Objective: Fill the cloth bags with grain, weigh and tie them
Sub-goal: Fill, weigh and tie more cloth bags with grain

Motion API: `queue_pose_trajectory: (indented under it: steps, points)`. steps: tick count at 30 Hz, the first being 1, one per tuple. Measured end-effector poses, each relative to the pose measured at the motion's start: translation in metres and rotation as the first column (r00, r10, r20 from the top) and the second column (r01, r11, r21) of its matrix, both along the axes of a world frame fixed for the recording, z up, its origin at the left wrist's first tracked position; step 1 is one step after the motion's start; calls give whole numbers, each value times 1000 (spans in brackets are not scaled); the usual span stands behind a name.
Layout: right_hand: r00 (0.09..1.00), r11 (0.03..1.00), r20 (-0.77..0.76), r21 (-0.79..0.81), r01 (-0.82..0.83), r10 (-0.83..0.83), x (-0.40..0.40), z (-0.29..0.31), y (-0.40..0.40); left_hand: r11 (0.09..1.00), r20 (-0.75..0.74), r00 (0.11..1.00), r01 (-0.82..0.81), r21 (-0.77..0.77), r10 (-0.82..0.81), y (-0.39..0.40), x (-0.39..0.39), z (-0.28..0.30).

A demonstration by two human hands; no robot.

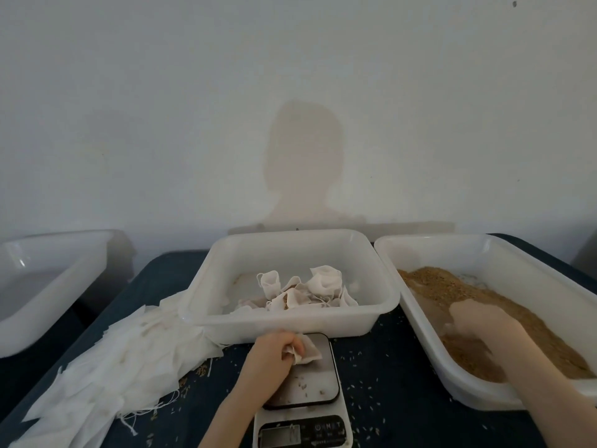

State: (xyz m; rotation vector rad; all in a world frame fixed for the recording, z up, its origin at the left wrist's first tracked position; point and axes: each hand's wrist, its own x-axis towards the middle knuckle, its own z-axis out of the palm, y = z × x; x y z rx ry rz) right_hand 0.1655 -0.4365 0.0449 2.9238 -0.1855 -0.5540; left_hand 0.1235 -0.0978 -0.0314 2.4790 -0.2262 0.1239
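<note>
Far left, a white tub (48,286) sits half off the edge of the dark blue table (151,279), nothing to be made out inside it. Next along, a loose heap of flat empty cloth bags (122,363) spills across the table, strings trailing, its upper end touching the middle tub (290,321). That middle tub holds a small pile of filled bags (300,292), a couple standing upright with puckered tops.

Just in front of it — the kitchen scale (310,392), a few stray grains on its platform. The left hand (274,354) is over the platform's far left corner, fingers curled, clutching one cloth bag (307,350) by its mouth, the bag sitting on the platform.

On to the right: a third tub (484,392), angled, with brown grain (452,286) banked along its right side. The right hand (478,321) is down in that grain, blurred — clenched or loose, I can't tell. Scattered grains (381,379) dot the cloth around the scale.
</note>
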Motion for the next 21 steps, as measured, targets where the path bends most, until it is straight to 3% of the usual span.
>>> queue_pose_trajectory:
  steps: [3, 5, 10, 14, 18, 21]
  points:
    - [999, 996, 21, -78, -32, 34, -2, 5, 7, 998, 13, 999, 32, -60, -31, 7, -3, 1]
    - [986, 990, 150, -130, -49, 69, -5, 12, 14, 988, 27, 999, 47, -149, -44, 13, -6, 1]
    - [807, 959, 572, 120, -258, 145, -15, 24, 67, 907, 17, 999, 53, -417, -51, 35, -14, -4]
    - [820, 859, 549, 333, -390, 160, -26, -8, 112, 745, 26, 999, 32, -667, -20, 42, -21, -7]
    - [774, 820, 626, 394, -415, 91, -33, -50, 127, 646, -1, 995, -68, -760, 104, 49, -25, -18]
    - [721, 823, 685, 345, -452, 109, -38, -68, 132, 585, -42, 971, -175, -792, 233, 53, -24, -26]
